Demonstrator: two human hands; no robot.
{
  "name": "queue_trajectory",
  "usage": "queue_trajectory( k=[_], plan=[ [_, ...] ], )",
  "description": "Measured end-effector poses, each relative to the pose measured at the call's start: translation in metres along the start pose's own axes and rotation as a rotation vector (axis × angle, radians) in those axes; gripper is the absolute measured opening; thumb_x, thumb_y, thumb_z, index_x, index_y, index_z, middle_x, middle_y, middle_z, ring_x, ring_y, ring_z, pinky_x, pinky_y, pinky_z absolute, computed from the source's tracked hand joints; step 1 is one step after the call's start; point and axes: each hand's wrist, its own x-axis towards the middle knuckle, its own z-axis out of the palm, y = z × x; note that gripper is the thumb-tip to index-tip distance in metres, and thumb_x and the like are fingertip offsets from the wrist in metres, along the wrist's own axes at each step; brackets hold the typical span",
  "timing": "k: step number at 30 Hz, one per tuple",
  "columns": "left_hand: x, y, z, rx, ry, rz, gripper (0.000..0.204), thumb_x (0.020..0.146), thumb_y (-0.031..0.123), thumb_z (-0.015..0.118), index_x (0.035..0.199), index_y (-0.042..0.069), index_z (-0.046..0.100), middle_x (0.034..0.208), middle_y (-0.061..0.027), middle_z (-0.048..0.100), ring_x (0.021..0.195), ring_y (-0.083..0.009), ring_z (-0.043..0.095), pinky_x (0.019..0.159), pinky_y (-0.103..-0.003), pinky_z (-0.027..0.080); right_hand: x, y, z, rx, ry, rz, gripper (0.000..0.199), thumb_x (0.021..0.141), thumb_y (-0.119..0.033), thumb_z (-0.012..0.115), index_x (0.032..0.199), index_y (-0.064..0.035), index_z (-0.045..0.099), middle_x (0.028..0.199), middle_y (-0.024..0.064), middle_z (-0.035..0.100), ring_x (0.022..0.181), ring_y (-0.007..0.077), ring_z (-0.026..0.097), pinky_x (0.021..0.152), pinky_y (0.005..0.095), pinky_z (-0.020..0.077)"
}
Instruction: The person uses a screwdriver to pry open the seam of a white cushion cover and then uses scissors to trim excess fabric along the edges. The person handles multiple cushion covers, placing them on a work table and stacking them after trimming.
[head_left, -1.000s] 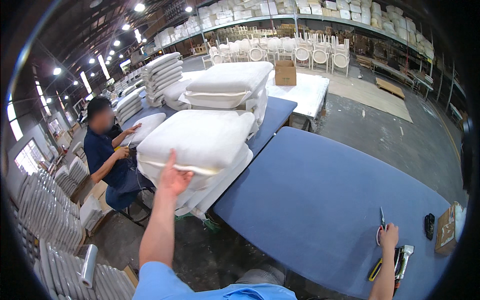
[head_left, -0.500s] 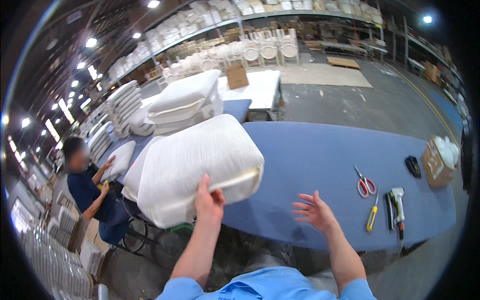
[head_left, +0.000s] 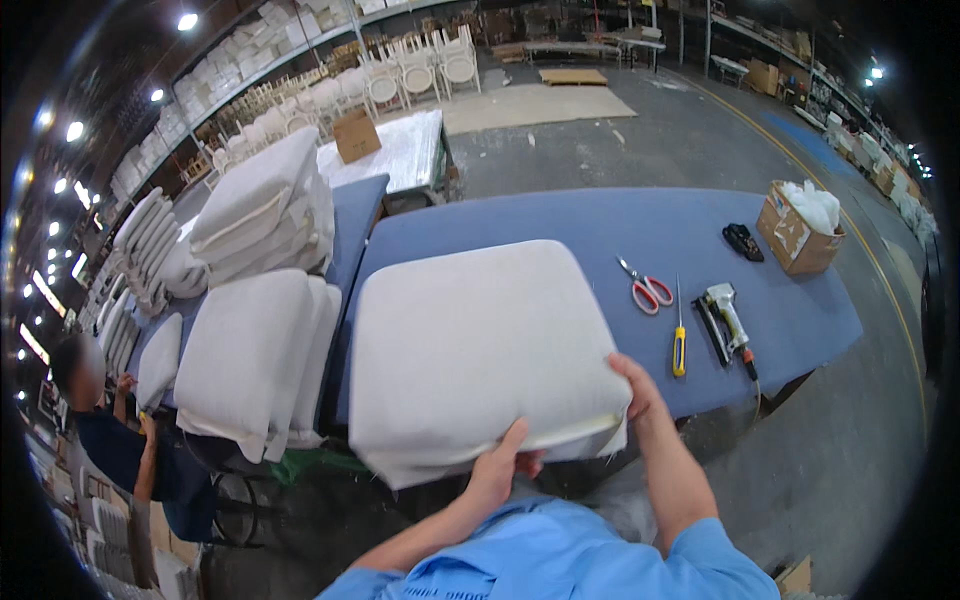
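Cushion, a big white square pad, lies flat on the near left part of the blue table, its front edge hanging over the table's rim toward the person. Both hands grip that front edge: the left hand holds it from below near the middle, thumb up against the side seam and the other fingers curled under out of sight, while the right hand clasps the front right corner, fingers pressed together around it. To the left, a stack of white cushions leans beside the table, and a taller pile stands behind it on a second blue surface. A seated person in dark clothes works at the far left. On the table's right end stands an open cardboard box with white stuff inside, a small black object just beside it. Nearer the cushion lie a staple gun, red-handled scissors and a yellow-handled screwdriver, all apart from the hands.
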Motion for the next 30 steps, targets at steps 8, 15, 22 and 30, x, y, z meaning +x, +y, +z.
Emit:
queue_trajectory(
  k=[8, 15, 22, 30],
  plan=[
    [-0.034, -0.017, -0.042, 0.534, -0.226, -0.019, 0.038, 0.106, 0.024, 0.064, 0.138, 0.003, 0.064, 0.109, -0.0085, 0.075, 0.09, -0.0131, 0.069, 0.08, -0.031, 0.057, -0.046, -0.034, -0.054, -0.76, 0.683, -0.493, 0.027, 0.103, -0.028, 0.07, 0.121, -0.007, 0.073, 0.099, -0.0019, 0.071, 0.085, 0.0071, 0.063, 0.07, 0.0245, 0.0499],
    [-0.073, -0.016, -0.14, 0.194, 0.596, 0.159, 0.024, 0.107, 0.02, 0.063, 0.124, 0.005, 0.068, 0.099, -0.005, 0.073, 0.082, -0.0095, 0.065, 0.072, -0.025, 0.055, -0.023, 0.017, -0.053, -0.921, 0.465, -0.382, 0.043, 0.109, -0.033, 0.06, 0.131, 0.0024, 0.069, 0.107, 0.0028, 0.072, 0.094, 0.0113, 0.063, 0.084, 0.0269, 0.0498],
    [-0.018, 0.008, -0.144, 0.37, 0.492, 0.337, 0.052, 0.098, 0.006, 0.068, 0.148, 0.003, 0.055, 0.134, -0.0111, 0.067, 0.112, -0.0179, 0.065, 0.096, -0.032, 0.051, 0.01, 0.008, -0.036, -1.195, 0.642, -0.254, 0.056, 0.106, -0.05, 0.059, 0.108, 0.0038, 0.074, 0.09, 0.0103, 0.073, 0.087, 0.0176, 0.064, 0.08, 0.0376, 0.0507],
    [-0.01, 0.031, -0.141, 0.483, 0.305, 0.401, 0.056, 0.093, 0.001, 0.07, 0.146, -0.001, 0.053, 0.124, -0.0114, 0.069, 0.108, -0.0175, 0.067, 0.097, -0.033, 0.053, 0.02, -0.008, -0.021, -1.311, 0.787, -0.55, 0.053, 0.103, -0.048, 0.062, 0.09, 0.0024, 0.074, 0.069, 0.0154, 0.069, 0.068, 0.0304, 0.066, 0.068, 0.0443, 0.0493]
  ],
)
